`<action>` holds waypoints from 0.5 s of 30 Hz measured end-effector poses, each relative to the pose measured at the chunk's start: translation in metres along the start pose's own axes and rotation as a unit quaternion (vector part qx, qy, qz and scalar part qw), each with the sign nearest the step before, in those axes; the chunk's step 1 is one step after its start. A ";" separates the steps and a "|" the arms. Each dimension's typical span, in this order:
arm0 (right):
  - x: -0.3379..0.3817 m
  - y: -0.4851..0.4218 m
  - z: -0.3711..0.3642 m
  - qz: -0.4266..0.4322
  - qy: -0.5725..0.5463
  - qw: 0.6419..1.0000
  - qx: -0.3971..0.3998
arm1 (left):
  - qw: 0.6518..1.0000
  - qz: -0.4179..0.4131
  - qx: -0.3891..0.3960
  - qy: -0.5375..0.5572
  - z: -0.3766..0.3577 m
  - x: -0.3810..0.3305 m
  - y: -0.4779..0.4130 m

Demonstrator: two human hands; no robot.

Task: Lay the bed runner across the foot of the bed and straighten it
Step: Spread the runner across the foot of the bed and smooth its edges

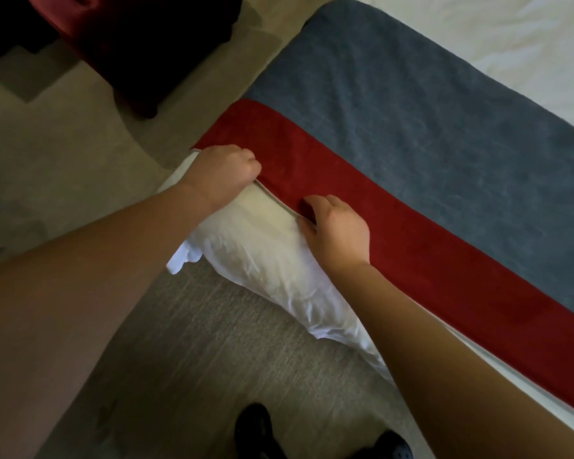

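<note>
The bare left forearm (80, 293) fills the 8 o'clock part of the view, and the right forearm (444, 342) comes in from 4 o'clock. Between them, at 6 o'clock, are two black shoes (252, 425) on the grey carpet (212, 326).

The bed (262, 250) runs on a slant from the centre towards 4 o'clock, with its white sheet bunched and creased along the near side. The bed runner (411, 111) lies flat across it, reaching from about 11 o'clock of centre out to the 3 o'clock edge. It is blue-grey on the far side, and a red band (411, 246) runs along the near edge, finished with a thin pale piping.

The left hand (227, 173) is at the runner's end, at about 10 o'clock from centre. Its fingers are curled tight around the red band's corner edge, gripping it. The right hand (337, 231) sits just at 4 o'clock from the left one. Its fingers are bent down onto the red band and its thumb is against the piped edge, where the white sheet begins, so it pinches the fabric.

White bedding (527, 38) shows beyond the runner at 1 o'clock. A dark red armchair (130, 38) stands on the floor at 11 o'clock.
</note>
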State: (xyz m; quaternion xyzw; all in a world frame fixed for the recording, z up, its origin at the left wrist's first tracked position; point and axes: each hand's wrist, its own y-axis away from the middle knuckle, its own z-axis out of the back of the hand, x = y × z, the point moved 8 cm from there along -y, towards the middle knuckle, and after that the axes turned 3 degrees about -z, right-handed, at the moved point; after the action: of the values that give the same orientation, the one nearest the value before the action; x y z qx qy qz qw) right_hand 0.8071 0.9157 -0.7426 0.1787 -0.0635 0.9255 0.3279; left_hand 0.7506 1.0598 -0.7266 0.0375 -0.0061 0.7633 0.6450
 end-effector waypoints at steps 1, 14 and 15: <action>0.004 -0.006 -0.003 -0.007 -0.002 1.000 0.003 | 1.000 -0.023 -0.017 -0.005 0.004 -0.001 0.001; 0.026 -0.008 -0.012 0.015 -0.011 0.999 0.037 | 0.998 -0.031 -0.063 -0.010 -0.001 0.022 0.019; 0.028 -0.008 -0.014 0.013 -0.012 0.999 0.036 | 0.998 -0.008 -0.055 -0.011 -0.004 0.032 0.017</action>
State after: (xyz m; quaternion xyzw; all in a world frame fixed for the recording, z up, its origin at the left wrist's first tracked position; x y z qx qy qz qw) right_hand 0.7883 0.9417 -0.7453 0.2003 -0.0360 0.9291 0.3087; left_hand 0.7282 1.0886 -0.7277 0.0107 -0.0550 0.7561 0.6521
